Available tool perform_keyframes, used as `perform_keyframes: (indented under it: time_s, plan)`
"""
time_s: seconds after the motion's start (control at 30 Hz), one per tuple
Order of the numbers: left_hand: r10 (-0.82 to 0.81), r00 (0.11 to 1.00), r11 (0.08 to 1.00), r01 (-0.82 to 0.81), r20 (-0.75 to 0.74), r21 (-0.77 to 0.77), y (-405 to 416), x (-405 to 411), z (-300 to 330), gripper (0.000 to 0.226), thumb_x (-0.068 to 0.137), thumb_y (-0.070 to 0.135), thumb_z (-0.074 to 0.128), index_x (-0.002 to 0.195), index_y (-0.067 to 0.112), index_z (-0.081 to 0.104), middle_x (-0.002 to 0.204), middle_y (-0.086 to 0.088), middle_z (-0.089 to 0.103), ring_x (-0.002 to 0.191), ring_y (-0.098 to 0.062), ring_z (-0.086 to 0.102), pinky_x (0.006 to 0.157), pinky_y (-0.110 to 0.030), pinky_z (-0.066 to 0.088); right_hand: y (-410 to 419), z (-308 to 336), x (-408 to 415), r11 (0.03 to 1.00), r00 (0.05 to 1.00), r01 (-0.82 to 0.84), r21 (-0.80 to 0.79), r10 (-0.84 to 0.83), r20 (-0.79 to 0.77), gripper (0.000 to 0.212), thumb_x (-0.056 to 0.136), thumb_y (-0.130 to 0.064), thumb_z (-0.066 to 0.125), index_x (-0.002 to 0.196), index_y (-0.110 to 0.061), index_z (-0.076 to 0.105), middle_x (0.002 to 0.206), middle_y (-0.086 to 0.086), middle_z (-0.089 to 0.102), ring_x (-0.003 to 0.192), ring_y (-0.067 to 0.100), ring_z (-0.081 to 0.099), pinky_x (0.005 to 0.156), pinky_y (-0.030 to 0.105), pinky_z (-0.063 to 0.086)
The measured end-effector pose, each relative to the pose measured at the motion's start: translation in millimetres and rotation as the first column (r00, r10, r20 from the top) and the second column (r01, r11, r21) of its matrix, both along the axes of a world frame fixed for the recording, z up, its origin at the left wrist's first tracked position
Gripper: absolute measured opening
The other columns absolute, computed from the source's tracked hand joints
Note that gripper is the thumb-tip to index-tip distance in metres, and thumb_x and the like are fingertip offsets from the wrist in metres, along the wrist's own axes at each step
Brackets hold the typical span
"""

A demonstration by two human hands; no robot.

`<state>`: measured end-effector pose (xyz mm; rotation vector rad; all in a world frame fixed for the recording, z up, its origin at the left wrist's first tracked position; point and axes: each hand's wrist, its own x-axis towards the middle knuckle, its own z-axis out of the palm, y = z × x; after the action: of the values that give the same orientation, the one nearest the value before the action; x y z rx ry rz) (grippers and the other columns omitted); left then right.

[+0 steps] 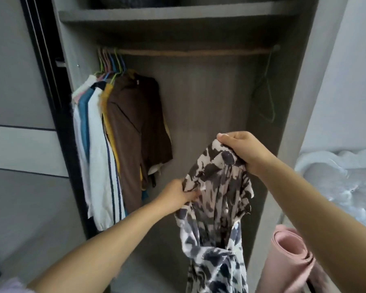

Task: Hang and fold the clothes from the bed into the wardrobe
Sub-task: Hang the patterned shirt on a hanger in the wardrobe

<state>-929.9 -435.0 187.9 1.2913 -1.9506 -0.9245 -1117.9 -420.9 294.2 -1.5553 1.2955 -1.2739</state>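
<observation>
Both hands hold a black-and-white patterned garment up in front of the open wardrobe; the right hand is clenched round a bunch of cloth at its top, the left hand pinches an edge lower and to the left, and the rest hangs down between the forearms; the step in hand looks like readying it for a hanger; to do that well I would find the neck opening first, shake the bunched cloth loose so the shoulders fall square, and only then reach for a hanger, since threading one into a twisted garment tends to snag

An empty green hanger hangs above the right hand, at the far right end of the rail, close against the wardrobe's side wall; it seems the nearest one to take; the hung clothes are crowded at the rail's other end, up and to the left of the left hand, the brown one outermost; between them and the green hanger the rail is bare, straight above both hands, so there is room to lift and hook without brushing the brown sleeve; the shelf edge sits just over the rail, so the hook has to go in low; a rolled pink mat stands below the right forearm, against the wardrobe's edge; the trailing hem could catch on it
</observation>
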Motion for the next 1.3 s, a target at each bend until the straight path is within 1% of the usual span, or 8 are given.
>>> perform_keyframes:
  time_s: [0.23, 0.37, 0.5, 0.63, 0.73, 0.83, 1.0, 1.3]
  plan:
    - [0.316, 0.884, 0.87, -0.125, 0.344, -0.477, -76.8, 49.7, 46.9, 0.02, 0.089, 0.009, 0.051, 0.075, 0.02, 0.06, 0.078, -0.005, 0.061, 0.079, -0.029, 0.061, 0.064, -0.037, 0.048, -20.2, -17.0, -13.2, 0.965, 0.89, 0.257, 0.054, -0.215, -0.402, 0.029, 0.086, -0.03, 0.068, 0.063, -0.012, 0.065, 0.06, 0.005, 0.061, 0.057, 0.016, 0.056, 0.063, 0.027, 0.046]
    - [0.255, 0.917, 0.891, -0.1, 0.307, -0.442, -110.3, 32.7, 76.7, 0.025, 0.088, 0.001, 0.044, 0.07, 0.015, 0.055, 0.081, -0.01, 0.058, 0.076, -0.028, 0.055, 0.064, -0.035, 0.042, -37.0, -20.6, -24.5, 0.941, 0.842, 0.274, 0.196, -0.137, -0.522, 0.03, 0.089, -0.036, 0.063, 0.073, -0.012, 0.071, 0.072, 0.005, 0.069, 0.068, 0.018, 0.061, 0.074, 0.033, 0.05]
    - [0.127, 0.98, 0.925, -0.06, 0.156, -0.376, -153.7, 11.1, 94.1, 0.021, 0.079, -0.005, 0.045, 0.075, 0.008, 0.062, 0.079, -0.013, 0.062, 0.081, -0.031, 0.057, 0.067, -0.037, 0.044, -61.8, 0.5, -24.1, 0.898, 0.413, 0.302, 0.32, 0.179, -0.893, 0.04, 0.095, -0.038, 0.052, 0.1, -0.002, 0.069, 0.088, 0.012, 0.067, 0.069, 0.017, 0.057, 0.068, 0.024, 0.05]
    - [0.124, 0.987, 0.901, -0.07, 0.1, -0.428, -195.9, -5.7, 116.4, 0.021, 0.08, -0.003, 0.045, 0.064, 0.007, 0.055, 0.072, -0.015, 0.06, 0.075, -0.032, 0.054, 0.059, -0.035, 0.035, -127.3, 38.6, -38.0, 0.87, 0.385, 0.444, 0.214, 0.03, -0.922, 0.037, 0.096, -0.027, 0.048, 0.091, 0.004, 0.068, 0.058, 0.005, 0.062, 0.043, 0.014, 0.051, 0.039, 0.015, 0.039]
    - [0.127, 0.985, 0.892, -0.061, 0.12, -0.447, -228.2, -12.9, 132.3, 0.02, 0.082, 0.001, 0.047, 0.08, 0.004, 0.067, 0.082, -0.015, 0.067, 0.081, -0.032, 0.06, 0.065, -0.035, 0.046, -186.3, 80.5, -53.5, 0.775, 0.239, 0.577, -0.257, -0.461, -0.854, 0.028, 0.094, -0.025, 0.049, 0.109, -0.007, 0.063, 0.101, 0.013, 0.067, 0.09, 0.027, 0.066, 0.068, 0.028, 0.049]
    - [0.131, 0.982, 0.882, -0.054, 0.133, -0.469, -255.1, -15.5, 143.3, 0.02, 0.083, 0.002, 0.047, 0.081, 0.005, 0.067, 0.083, -0.011, 0.067, 0.082, -0.03, 0.061, 0.069, -0.036, 0.048, -225.7, 114.9, -74.3, 0.593, 0.13, 0.605, -0.532, -0.732, -0.669, 0.042, 0.094, -0.018, 0.051, 0.134, -0.01, 0.042, 0.136, 0.019, 0.041, 0.127, 0.037, 0.041, 0.095, 0.045, 0.043]
    - [0.132, 0.99, 0.876, -0.09, 0.056, -0.475, -298.7, -14.2, 143.1, 0.024, 0.084, 0.001, 0.049, 0.075, 0.017, 0.064, 0.079, -0.006, 0.066, 0.078, -0.022, 0.06, 0.067, -0.031, 0.044, -289.8, 123.9, -125.7, 0.517, 0.258, 0.795, -0.318, -0.762, -0.594, 0.055, 0.1, -0.019, 0.04, 0.149, -0.007, 0.019, 0.148, 0.022, 0.033, 0.135, 0.038, 0.035, 0.109, 0.046, 0.031]
    - [0.076, 0.997, 0.886, -0.076, -0.02, -0.458, -354.2, 8.0, 126.6, 0.024, 0.08, -0.005, 0.045, 0.083, 0.007, 0.066, 0.085, -0.012, 0.069, 0.085, -0.027, 0.062, 0.07, -0.033, 0.046, -313.4, 132.6, -122.2, 0.516, 0.24, 0.766, -0.383, -0.783, -0.574, 0.034, 0.1, -0.021, 0.044, 0.113, 0.007, 0.058, 0.122, 0.028, 0.058, 0.114, 0.041, 0.056, 0.086, 0.039, 0.045]
